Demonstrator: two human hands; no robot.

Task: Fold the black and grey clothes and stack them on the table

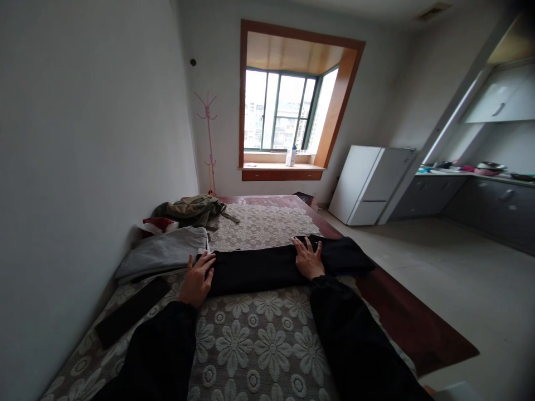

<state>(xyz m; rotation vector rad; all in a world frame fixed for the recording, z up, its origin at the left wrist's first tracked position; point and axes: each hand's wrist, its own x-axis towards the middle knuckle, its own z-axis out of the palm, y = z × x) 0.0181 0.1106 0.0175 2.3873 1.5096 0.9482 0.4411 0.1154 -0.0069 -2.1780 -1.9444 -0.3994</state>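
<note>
A long black garment [254,270], folded into a flat strip, lies crosswise on the flower-patterned tablecloth [271,345]; its exact kind I cannot tell. My left hand [198,281] rests on its left end, fingers stretched out and thumb apart, near a small whitish patch. Toward the other end, my right hand [309,259] presses down with spread fingers. Beyond that hand, more dark folded cloth [343,255] extends to the table's right side; whether it is the same garment is unclear. Just left of my left hand lies a folded grey garment [167,253].
An olive backpack [192,209] and a red-and-white item [160,225] sit by the left wall. A dark flat strip [132,312] lies at the near left. The table's bare reddish edge [409,323] runs along the right. A white fridge [368,184] stands beyond.
</note>
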